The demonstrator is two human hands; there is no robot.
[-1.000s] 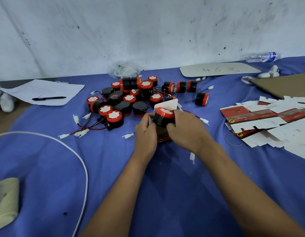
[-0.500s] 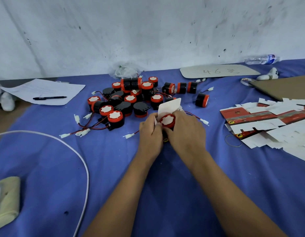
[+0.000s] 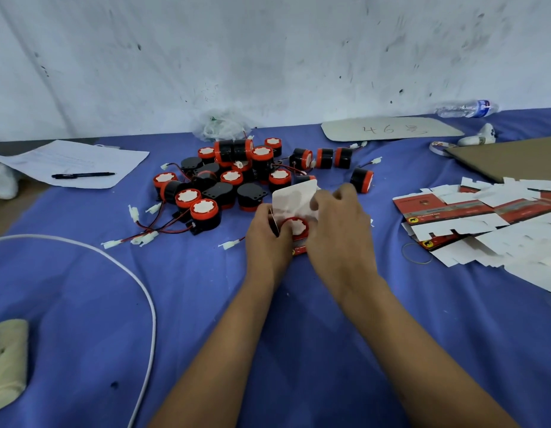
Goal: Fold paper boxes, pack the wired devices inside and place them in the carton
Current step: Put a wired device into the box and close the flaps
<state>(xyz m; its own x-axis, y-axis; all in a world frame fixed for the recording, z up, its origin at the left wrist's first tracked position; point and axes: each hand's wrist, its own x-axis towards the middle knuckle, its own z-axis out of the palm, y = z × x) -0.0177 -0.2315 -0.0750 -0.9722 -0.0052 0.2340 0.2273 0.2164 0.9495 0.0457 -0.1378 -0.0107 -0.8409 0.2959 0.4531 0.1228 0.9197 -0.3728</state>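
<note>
With the left hand [image 3: 268, 239] gripping the paper box [image 3: 299, 245], the device [image 3: 294, 226] has sunk inside and the right hand [image 3: 339, 230] now grasps the lid flap [image 3: 294, 196], so closing comes next.

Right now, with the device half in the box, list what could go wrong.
1. The device sits only partly inside the paper box; pushing it crooked may crease the open flap that the right hand holds.
2. Its wire is hidden; it may get pinched under the flap.
3. The left hand grips one side only, so the box may buckle.
</note>
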